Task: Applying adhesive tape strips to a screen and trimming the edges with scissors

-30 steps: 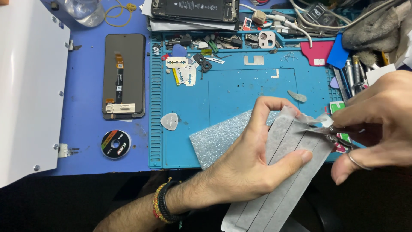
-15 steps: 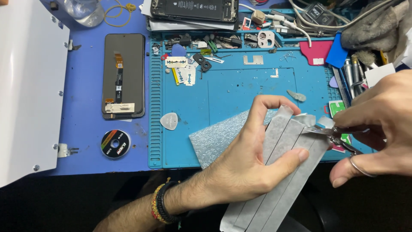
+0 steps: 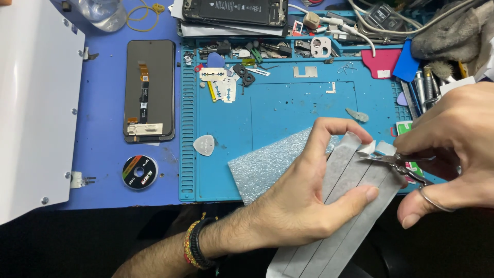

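The left hand (image 3: 303, 203) is clamped on a long grey strip sheet (image 3: 339, 221), index finger curled over its top end and thumb pressed across its middle. The sheet runs slanted from the near edge of the surface up to the right part of the blue work mat (image 3: 288, 108), and pale lines divide it lengthwise into bands. The right hand (image 3: 453, 149) is closed around small metal scissors (image 3: 399, 162), one finger through a ring handle; the blades point left and meet the sheet's top end, where small white tabs stick up. Whether the blades are apart or together cannot be told.

Under the left hand lies a silvery textured foam piece (image 3: 267, 164), on the mat's near edge. A grey triangular pick (image 3: 205, 144) sits just left of it. Razor blades (image 3: 218, 82) lie near the mat's far left corner. Left of the mat, on the purple surface (image 3: 105, 113), a dark phone screen (image 3: 149, 90) lies face down with its flex cable showing, and a small tape roll (image 3: 139, 172) sits nearer. A white panel (image 3: 33, 103) covers the left edge.
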